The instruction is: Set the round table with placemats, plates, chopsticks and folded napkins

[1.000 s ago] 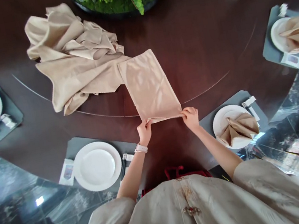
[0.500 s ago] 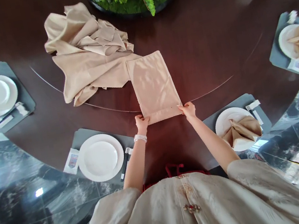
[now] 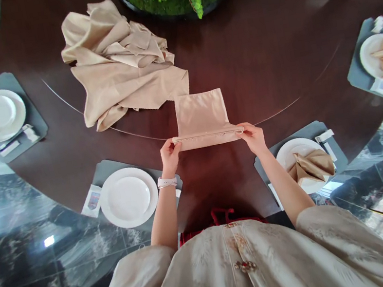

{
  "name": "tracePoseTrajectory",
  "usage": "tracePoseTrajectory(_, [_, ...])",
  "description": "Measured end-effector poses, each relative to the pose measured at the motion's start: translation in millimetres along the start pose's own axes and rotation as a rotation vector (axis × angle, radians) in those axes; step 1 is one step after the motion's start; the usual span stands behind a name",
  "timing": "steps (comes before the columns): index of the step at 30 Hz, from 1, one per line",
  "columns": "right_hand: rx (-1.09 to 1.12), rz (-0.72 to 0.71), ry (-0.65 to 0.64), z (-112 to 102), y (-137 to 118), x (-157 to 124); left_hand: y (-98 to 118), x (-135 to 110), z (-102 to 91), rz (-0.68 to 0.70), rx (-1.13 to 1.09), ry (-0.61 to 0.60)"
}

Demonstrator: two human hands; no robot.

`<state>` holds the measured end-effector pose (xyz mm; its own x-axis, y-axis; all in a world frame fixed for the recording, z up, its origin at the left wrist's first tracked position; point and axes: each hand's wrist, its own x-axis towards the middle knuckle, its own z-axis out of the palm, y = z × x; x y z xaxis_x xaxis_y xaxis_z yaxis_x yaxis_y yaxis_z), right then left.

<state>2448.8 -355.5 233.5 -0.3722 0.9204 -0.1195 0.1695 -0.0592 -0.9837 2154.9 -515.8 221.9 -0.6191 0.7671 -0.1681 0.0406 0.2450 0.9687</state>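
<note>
— Where's the napkin (image 3: 201, 114)?
— Lying on the worktop (image 3: 274, 64); left hand (image 3: 170, 154) and right hand (image 3: 254, 136) each have a grip pinched on its near folded edge.
— Room?
— Bare wood rightward; cloth pile (image 3: 119, 72) just beside its far left corner.

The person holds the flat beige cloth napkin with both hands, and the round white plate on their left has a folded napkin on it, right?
Not quite. In the head view the folded beige napkin sits on the right round white plate; the left round white plate has none. The left hand and right hand do hold the flat beige cloth napkin.
</note>
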Motion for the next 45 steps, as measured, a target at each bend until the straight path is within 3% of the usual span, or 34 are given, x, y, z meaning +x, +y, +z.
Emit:
tracePoseTrajectory(3, [0.035, 0.161, 0.174, 14, 20, -8, -25, -8, 9.1, -0.148, -0.132, 0.117])
tracePoseTrajectory(5, [0.09, 0.311, 0.218, 18, 34, -15, -42, -14, 9.6, -0.312, -0.192, 0.046])
tracePoseTrajectory(8, [0.168, 0.532, 0.109, 15, 47, -18, -59, -18, 5.0, -0.48, -0.196, -0.074])
tracePoseTrajectory(11, [0.225, 0.682, 0.056, 16, 51, -4, -62, -9, 3.2, -0.479, -0.208, -0.042])
tracePoseTrajectory(15, [0.256, 0.886, 0.055, 34, 51, 29, -55, 18, 9.8, -0.512, -0.2, -0.002])
tracePoseTrajectory(19, [0.034, 0.777, 0.198, 53, 48, 44, -50, 35, 17.0, -0.545, -0.016, 0.052])
tracePoseTrajectory(22, [0.05, 0.748, 0.253, 55, 43, 41, -48, 36, 15.5, -0.585, 0.03, 0.107])
tracePoseTrajectory(24, [0.168, 0.781, 0.148, 48, 42, 36, -45, 34, 9.5, -0.617, -0.014, -0.011])
tracePoseTrajectory(26, [0.258, 0.785, -0.03, 36, 42, 31, -40, 32, 0.8, -0.583, -0.06, -0.203])
tracePoseTrajectory(28, [0.216, 0.664, -0.136, 22, 43, 25, -32, 31, -8.5, -0.427, -0.055, -0.305])
tracePoseTrajectory(32, [-0.004, 0.182, -0.121, -2, 35, 18, -7, 32, -21.2, 0.056, 0.05, -0.311])
tracePoseTrajectory(35, [0.009, 0.034, -0.145, -9, 25, 18, 9, 34, -20.9, 0.21, 0.046, -0.379])
tracePoseTrajectory(37, [0.032, 0.026, -0.098, -7, 24, 20, 11, 35, -14.8, 0.208, 0.023, -0.372])
tracePoseTrajectory(39, [0.032, 0.056, 0.002, -3, 31, 22, 3, 36, -4.9, 0.168, 0.002, -0.288])
tracePoseTrajectory(42, [0.029, 0.135, 0.166, 6, 49, 21, -21, 33, 10.7, 0.059, -0.032, -0.125])
tracePoseTrajectory(45, [-0.002, 0.19, 0.233, 8, 64, 15, -46, 29, 18.3, -0.062, 0.023, -0.115])
